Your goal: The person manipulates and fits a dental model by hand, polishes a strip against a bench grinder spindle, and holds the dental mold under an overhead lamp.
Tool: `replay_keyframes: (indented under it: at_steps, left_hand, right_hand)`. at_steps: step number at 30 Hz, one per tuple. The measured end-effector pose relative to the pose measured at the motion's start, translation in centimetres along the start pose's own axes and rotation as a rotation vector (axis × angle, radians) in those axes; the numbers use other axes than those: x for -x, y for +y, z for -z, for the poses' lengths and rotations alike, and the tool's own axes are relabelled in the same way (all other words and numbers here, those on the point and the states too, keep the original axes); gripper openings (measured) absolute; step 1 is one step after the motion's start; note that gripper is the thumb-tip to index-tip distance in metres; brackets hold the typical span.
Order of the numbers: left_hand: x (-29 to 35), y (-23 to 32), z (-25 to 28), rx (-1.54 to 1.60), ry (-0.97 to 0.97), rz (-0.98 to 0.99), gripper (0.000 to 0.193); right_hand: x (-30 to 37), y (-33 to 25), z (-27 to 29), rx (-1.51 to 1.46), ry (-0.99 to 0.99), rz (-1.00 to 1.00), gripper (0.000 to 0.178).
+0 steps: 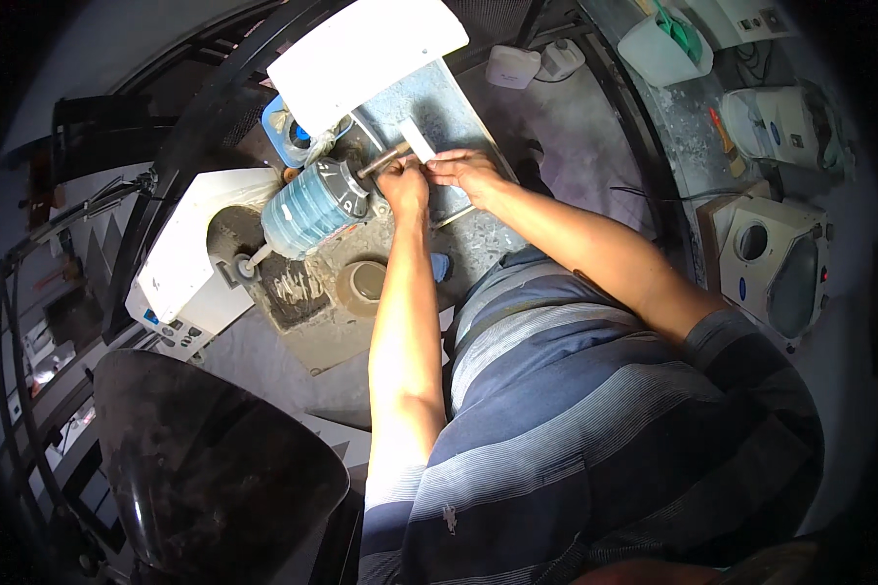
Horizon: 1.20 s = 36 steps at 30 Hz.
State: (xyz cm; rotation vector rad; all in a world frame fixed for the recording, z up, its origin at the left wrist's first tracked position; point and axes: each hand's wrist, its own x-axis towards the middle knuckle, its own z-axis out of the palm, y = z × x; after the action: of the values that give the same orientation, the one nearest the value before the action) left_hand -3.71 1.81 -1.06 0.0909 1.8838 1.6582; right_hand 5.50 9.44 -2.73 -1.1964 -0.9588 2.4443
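Head: left hand (406,188), right hand (468,175) at white block (418,140)

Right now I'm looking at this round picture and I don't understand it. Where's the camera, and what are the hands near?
The camera sits on a person's head, looking down, so things bend near the edges. There's no robot, just the person's bare left hand and right hand. They're close together, beside a white piece at the end of a metal shaft. The shaft sticks out of a bluish ribbed machine. A round tan container is nearby. Fingers hide whatever they might hold.
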Motion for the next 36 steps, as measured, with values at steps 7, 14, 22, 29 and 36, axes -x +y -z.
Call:
replay_keyframes:
  at_steps: [7, 14, 22, 29, 36]
  left_hand:
    - [0.4, 0.0, 0.4, 0.016, -0.006, -0.020, 0.017]
    - [0.1, 0.1, 0.3, 0.015, 0.019, 0.017, 0.016]
    - [0.8, 0.5, 0.1, -0.041, 0.041, -0.015, 0.019]
    - [2.8, -0.9, -0.2, -0.155, 0.136, -0.306, 0.017]
    - [3.6, -2.0, -0.8, -0.087, 0.174, -0.453, 0.011]
  right_hand:
    - [0.8, 0.0, -0.7, -0.013, -0.002, -0.002, 0.022]
    - [0.3, 0.1, -0.6, -0.035, 0.000, -0.031, 0.022]
    - [-0.1, 0.5, -0.4, -0.062, 0.022, -0.022, 0.018]
    - [0.9, 0.7, -0.3, -0.060, -0.057, 0.071, 0.016]
    - [1.7, -0.3, -0.1, 0.071, -0.116, 0.197, 0.015]
